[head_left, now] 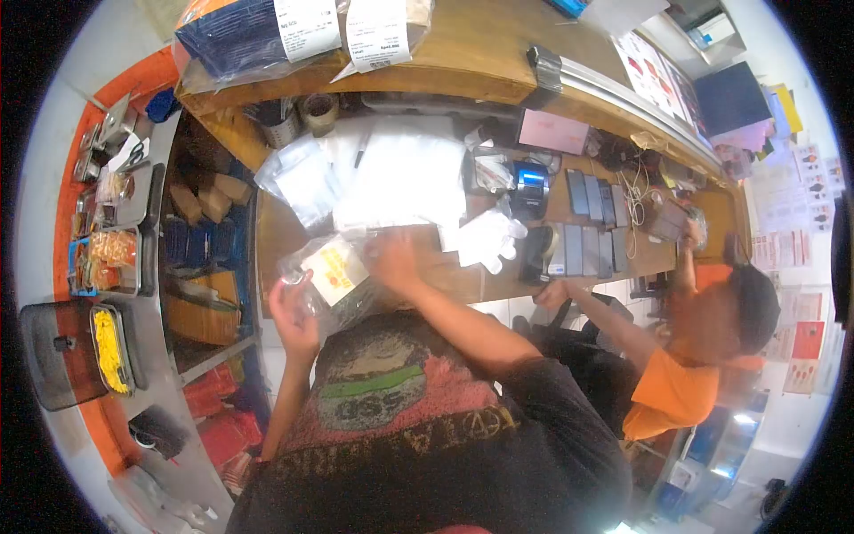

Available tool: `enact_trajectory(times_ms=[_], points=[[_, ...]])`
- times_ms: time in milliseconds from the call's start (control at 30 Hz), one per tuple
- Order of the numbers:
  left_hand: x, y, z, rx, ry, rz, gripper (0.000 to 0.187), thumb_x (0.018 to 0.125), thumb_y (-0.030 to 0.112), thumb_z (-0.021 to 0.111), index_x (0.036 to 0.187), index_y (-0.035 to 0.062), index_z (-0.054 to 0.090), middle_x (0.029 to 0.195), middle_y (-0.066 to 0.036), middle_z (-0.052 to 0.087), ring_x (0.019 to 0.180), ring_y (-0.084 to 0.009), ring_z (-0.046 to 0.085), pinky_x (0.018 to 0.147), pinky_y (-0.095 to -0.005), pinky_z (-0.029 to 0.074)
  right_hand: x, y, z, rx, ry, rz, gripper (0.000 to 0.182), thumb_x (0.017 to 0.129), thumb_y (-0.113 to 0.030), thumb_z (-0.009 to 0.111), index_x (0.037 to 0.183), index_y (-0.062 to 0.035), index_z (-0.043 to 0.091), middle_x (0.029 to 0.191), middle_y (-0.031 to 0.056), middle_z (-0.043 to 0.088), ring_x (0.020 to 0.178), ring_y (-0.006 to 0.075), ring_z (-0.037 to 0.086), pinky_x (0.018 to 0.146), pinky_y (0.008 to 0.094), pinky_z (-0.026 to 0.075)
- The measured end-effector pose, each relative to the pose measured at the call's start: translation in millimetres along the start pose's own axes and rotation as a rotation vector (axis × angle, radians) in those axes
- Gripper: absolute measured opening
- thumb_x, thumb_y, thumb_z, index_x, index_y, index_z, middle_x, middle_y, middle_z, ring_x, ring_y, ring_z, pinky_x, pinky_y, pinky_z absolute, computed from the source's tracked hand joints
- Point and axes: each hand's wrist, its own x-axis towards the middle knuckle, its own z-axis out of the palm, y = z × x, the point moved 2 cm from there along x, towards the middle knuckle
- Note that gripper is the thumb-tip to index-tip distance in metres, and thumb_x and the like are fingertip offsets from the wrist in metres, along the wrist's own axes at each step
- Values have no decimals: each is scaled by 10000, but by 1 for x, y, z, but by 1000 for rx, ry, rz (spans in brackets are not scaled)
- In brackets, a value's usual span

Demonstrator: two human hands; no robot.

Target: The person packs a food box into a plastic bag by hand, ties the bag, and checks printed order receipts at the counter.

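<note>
A clear plastic bag [310, 260] with a white box or paper printed in yellow [336, 271] is in front of my chest, at the near edge of the counter. My left hand [294, 307] grips the bag's left side, fingers curled around the crinkled film. On the other side, my right hand [394, 258] is smeared by motion right at the package's edge. Beyond both hands lies a pile of white plastic sheets or bags [400, 169], with smaller clear bags [302, 178] to its left.
A roll of tape [319, 111] stands at the back. Several phones [587, 249] lie in rows to the right, near a small dark device with a lit blue screen [531, 182]. A person in an orange shirt [672, 392] works at the right. Food trays [111, 350] line the left counter.
</note>
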Motion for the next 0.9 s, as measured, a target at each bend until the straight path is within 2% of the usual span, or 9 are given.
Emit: enact_trajectory(times_ms=[100,167,400,433,500,600,733,800,900], points=[[0,-10,8,-185,-52,6,744,701,-109,382,1419,34,246,1366,-250,492,1335,-324,416,1128,-409,255,-1,-3,-2,-85,-4,90,272,777,-274,682,983,-97,699,1063,169,611,1030,365,542,962,551,350],[8,6,16,412,-460,-87,720,696,-87,410,1401,38,329,1370,-220,499,1320,-346,424,1130,-401,256,-3,5,8,-78,-11,94,284,780,-291,677,992,-102,697,1068,169,602,1058,352,530,958,543,370],[12,-18,37,333,-444,-514,687,715,8,460,1397,34,384,1354,-206,516,1139,-338,567,998,-371,417,-9,24,23,-85,-111,261,281,736,-242,719,962,-82,671,1178,162,489,1090,342,504,846,478,496],[8,-29,36,333,-449,-508,687,715,8,460,1397,34,384,1354,-206,516,1139,-338,567,998,-371,417,-10,27,25,-85,-104,264,281,736,-242,719,962,-82,671,1178,162,489,1090,342,504,846,478,496],[8,-40,35,615,-376,41,692,713,2,459,1399,45,384,1298,-198,566,923,-322,626,848,-359,481,-10,32,29,-254,-221,262,223,718,-217,717,891,-83,676,1174,167,494,1056,355,523,830,449,502],[8,-27,36,463,-385,-328,705,713,1,461,1410,51,371,1259,-195,595,777,-312,617,750,-360,487,-13,37,27,-325,-126,185,197,720,-202,709,883,-92,697,1027,160,565,950,336,568,811,410,499],[5,-33,36,422,-351,-299,705,714,1,464,1411,48,370,1253,-203,596,784,-301,624,754,-356,489,-13,15,-34,-320,-147,196,246,750,-201,689,950,-60,704,909,160,636,866,324,616,809,405,495],[6,-35,37,478,-349,-244,700,718,0,461,1410,39,364,1247,-206,598,786,-292,627,749,-354,489,-16,6,-67,306,72,383,272,796,-215,659,990,-27,694,867,174,679,841,316,647,791,395,497],[8,-28,39,367,-375,-358,674,722,-1,461,1391,32,386,1224,-204,607,780,-274,627,743,-354,488,-24,1,-79,516,90,343,287,830,-228,637,1012,-9,670,949,180,688,860,316,657,770,393,506]])
